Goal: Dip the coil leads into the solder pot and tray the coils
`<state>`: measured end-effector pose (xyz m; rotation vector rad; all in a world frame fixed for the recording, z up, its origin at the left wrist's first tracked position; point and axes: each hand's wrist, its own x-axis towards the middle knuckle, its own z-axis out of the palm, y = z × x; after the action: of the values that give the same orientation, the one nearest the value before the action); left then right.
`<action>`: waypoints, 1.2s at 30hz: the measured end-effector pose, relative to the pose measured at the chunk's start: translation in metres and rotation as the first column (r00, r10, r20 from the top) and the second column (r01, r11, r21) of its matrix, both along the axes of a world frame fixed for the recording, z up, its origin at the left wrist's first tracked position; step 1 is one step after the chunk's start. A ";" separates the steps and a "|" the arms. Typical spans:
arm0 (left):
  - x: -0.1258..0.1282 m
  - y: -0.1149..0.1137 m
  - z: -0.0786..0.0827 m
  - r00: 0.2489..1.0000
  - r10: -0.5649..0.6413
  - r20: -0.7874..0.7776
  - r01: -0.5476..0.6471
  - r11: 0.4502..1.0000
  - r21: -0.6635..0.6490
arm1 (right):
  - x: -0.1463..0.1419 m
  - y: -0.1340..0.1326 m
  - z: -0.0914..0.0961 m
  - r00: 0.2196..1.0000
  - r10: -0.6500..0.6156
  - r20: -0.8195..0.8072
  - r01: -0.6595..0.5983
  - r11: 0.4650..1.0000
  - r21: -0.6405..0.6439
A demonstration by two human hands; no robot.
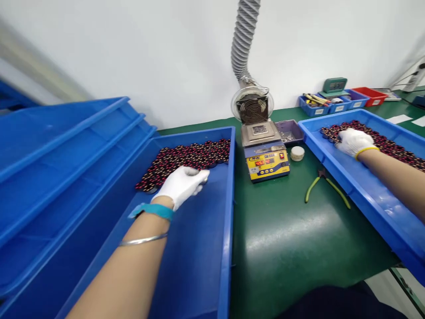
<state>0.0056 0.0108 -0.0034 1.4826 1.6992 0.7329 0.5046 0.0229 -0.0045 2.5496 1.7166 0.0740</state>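
Observation:
My left hand, in a white glove, is over the left blue tray, just in front of a packed layer of small round dark parts with pink and tan marks. Its fingers are drawn together in a pinch; whatever may be between them cannot be made out. In the right blue tray, my right hand, also gloved, reaches to the near-left end of similar small round parts. Those fingers are closed down at a dark round part by the fingertips.
Between the trays stands a yellow-and-blue solder pot under a grey exhaust hose. Green-handled cutters, a round white tin and a purple bin are near it. Stacked blue trays rise at left; small bins line the back.

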 end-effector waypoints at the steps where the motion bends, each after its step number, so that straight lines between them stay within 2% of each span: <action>1: 0.007 -0.004 0.005 0.994 0.012 0.108 -0.011 1.000 -0.008 | -0.014 -0.004 0.007 0.999 0.036 -0.014 -0.035 0.999 0.025; 2: 0.015 -0.009 0.011 0.979 0.003 0.204 -0.005 1.000 0.010 | -0.033 -0.009 0.015 0.995 0.093 -0.047 -0.089 0.993 0.079; 3: 0.024 -0.013 0.016 0.900 -0.026 0.435 0.013 0.999 0.032 | -0.056 -0.017 0.023 0.987 0.142 -0.077 -0.128 0.979 0.159; 4: 0.035 -0.019 0.021 0.790 -0.042 0.611 0.027 0.999 0.034 | -0.082 -0.026 0.030 0.971 0.206 -0.123 -0.182 0.966 0.183; 5: 0.045 -0.025 0.025 0.701 -0.049 0.711 0.051 0.999 0.018 | -0.108 -0.037 0.035 0.940 0.291 -0.178 -0.258 0.948 0.185; 7: 0.064 -0.037 0.029 0.594 -0.060 0.802 0.108 0.994 -0.005 | -0.159 -0.062 0.042 0.817 0.509 -0.270 -0.462 0.859 0.222; 9: 0.079 -0.049 0.029 0.559 -0.065 0.827 0.138 0.990 -0.016 | -0.198 -0.080 0.040 0.654 0.683 -0.327 -0.613 0.731 0.301; 11: 0.088 -0.059 0.026 0.547 -0.070 0.834 0.139 0.990 -0.009 | -0.220 -0.087 0.030 0.543 0.740 -0.398 -0.647 0.670 0.363; 12: 0.092 -0.062 0.024 0.546 -0.074 0.835 0.137 0.991 -0.002 | -0.224 -0.088 0.023 0.510 0.737 -0.442 -0.630 0.671 0.392; 16: 0.102 -0.066 0.017 0.549 -0.095 0.830 0.138 0.990 0.023 | -0.217 -0.083 0.000 0.411 0.667 -0.622 -0.489 0.737 0.467; 18: 0.107 -0.067 0.015 0.561 -0.103 0.822 0.132 0.991 0.034 | -0.213 -0.082 -0.004 0.353 0.679 -0.643 -0.450 0.726 0.520; 21: 0.112 -0.070 0.012 0.612 -0.089 0.786 0.110 0.994 0.027 | -0.214 -0.082 -0.001 0.330 0.745 -0.580 -0.426 0.666 0.613; 23: 0.113 -0.071 0.010 0.655 -0.061 0.753 0.089 0.996 0.003 | -0.214 -0.081 0.002 0.318 0.794 -0.519 -0.468 0.607 0.642; 25: 0.114 -0.073 0.010 0.664 -0.058 0.746 0.104 0.994 -0.016 | -0.211 -0.078 0.005 0.304 0.831 -0.466 -0.538 0.553 0.636; 28: 0.115 -0.075 0.012 0.645 -0.091 0.758 0.188 0.981 -0.042 | -0.202 -0.072 0.005 0.290 0.868 -0.402 -0.629 0.490 0.604; 30: 0.116 -0.076 0.012 0.684 -0.123 0.719 0.212 0.977 -0.035 | -0.195 -0.068 0.005 0.243 0.897 -0.369 -0.680 0.429 0.595; 33: 0.119 -0.078 0.008 0.819 -0.177 0.546 0.125 0.983 0.132 | -0.190 -0.063 0.005 0.127 0.936 -0.328 -0.717 0.315 0.622; 34: 0.119 -0.078 0.005 0.866 -0.188 0.464 0.095 0.972 0.217 | -0.189 -0.062 0.005 0.111 0.937 -0.330 -0.703 0.309 0.640; 35: 0.119 -0.079 0.003 0.907 -0.194 0.374 0.077 0.950 0.304 | -0.189 -0.061 0.006 0.120 0.928 -0.353 -0.671 0.338 0.660; 36: 0.119 -0.079 0.001 0.939 -0.198 0.282 0.078 0.920 0.384 | -0.190 -0.060 0.006 0.145 0.903 -0.404 -0.624 0.401 0.671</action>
<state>0.1246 -0.0687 -0.0027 1.6129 1.2430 1.1907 0.3148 -0.0367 0.0018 1.3910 3.5161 -0.8150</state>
